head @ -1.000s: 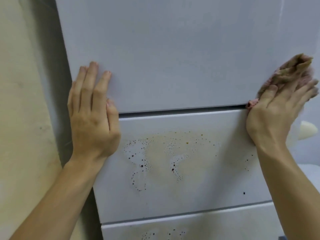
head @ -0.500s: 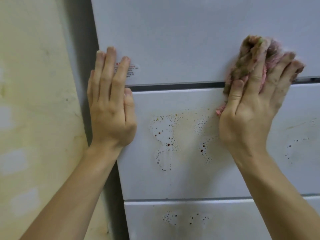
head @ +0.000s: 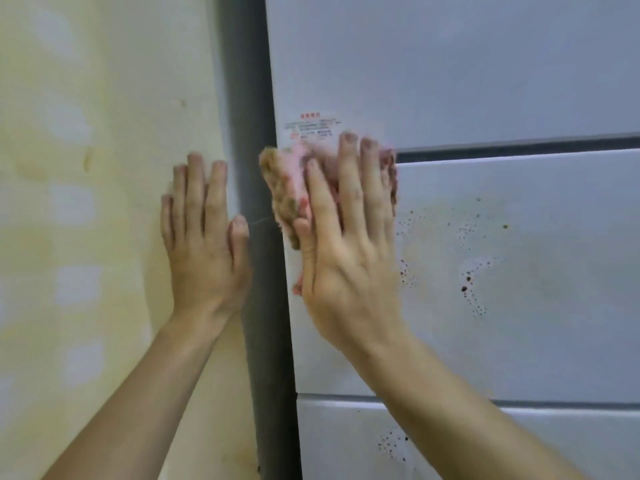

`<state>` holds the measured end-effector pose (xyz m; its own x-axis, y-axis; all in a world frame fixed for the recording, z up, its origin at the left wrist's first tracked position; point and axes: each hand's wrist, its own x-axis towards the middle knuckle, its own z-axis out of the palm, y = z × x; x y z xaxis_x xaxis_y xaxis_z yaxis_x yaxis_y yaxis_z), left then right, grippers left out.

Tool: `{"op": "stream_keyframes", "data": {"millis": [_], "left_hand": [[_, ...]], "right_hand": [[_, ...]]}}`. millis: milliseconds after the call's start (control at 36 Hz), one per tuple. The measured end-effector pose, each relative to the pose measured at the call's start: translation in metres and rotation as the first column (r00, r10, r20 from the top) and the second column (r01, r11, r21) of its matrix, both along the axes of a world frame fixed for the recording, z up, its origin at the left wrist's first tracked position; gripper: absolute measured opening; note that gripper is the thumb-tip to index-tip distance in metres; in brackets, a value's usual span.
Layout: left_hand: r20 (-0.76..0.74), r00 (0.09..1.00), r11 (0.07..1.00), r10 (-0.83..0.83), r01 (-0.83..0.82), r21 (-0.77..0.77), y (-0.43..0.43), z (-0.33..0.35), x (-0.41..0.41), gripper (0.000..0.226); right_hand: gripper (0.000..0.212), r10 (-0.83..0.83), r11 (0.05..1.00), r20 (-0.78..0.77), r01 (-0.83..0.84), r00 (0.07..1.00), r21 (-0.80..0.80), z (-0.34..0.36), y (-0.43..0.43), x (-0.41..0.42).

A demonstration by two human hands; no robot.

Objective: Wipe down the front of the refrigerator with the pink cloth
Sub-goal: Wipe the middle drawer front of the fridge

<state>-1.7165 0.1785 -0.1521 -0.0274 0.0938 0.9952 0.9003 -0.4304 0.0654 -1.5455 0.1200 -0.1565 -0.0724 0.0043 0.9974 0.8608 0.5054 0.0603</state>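
The white refrigerator front (head: 485,81) fills the right of the view, split by dark gaps into an upper door and lower drawers. Yellowish stains with dark red specks (head: 471,271) mark the middle drawer. My right hand (head: 349,244) presses the soiled pink cloth (head: 287,188) flat against the fridge's left edge, over the gap between door and drawer, fingers straight. My left hand (head: 204,237) lies flat with straight fingers at the left of the fridge, over the yellowed wall (head: 86,168).
A dark gap (head: 256,116) runs between the wall and the fridge's left side. A small printed label (head: 311,126) sits on the upper door just above the cloth. More dark specks (head: 391,445) dot the bottom drawer.
My right hand has swept the cloth leftward across the fridge, from the right edge to the left edge. My left hand has left the fridge front and now lies over the wall.
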Motion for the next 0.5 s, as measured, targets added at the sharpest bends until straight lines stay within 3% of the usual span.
{"op": "stream_keyframes", "data": {"millis": [111, 222, 306, 500], "left_hand": [[-0.055, 0.998, 1.0, -0.009, 0.01, 0.019, 0.004, -0.002, -0.007, 0.06], [-0.029, 1.0, 0.999, 0.01, -0.008, 0.051, 0.006, -0.003, -0.006, 0.063], [-0.026, 1.0, 0.998, -0.007, 0.009, 0.06, 0.006, -0.003, -0.005, 0.064], [-0.026, 1.0, 0.993, 0.012, -0.009, 0.121, 0.01, -0.005, -0.005, 0.062]], "right_hand": [[0.056, -0.168, 0.984, 0.074, 0.171, 0.983, -0.043, -0.028, 0.017, -0.004], [0.06, -0.177, 0.981, 0.206, 0.189, 0.962, -0.043, -0.085, 0.014, 0.003], [0.051, -0.176, 0.979, 0.222, 0.194, 0.959, -0.061, -0.109, 0.012, 0.015], [0.059, -0.242, 0.967, 0.243, 0.255, 0.939, -0.023, -0.057, 0.013, 0.014]]}}
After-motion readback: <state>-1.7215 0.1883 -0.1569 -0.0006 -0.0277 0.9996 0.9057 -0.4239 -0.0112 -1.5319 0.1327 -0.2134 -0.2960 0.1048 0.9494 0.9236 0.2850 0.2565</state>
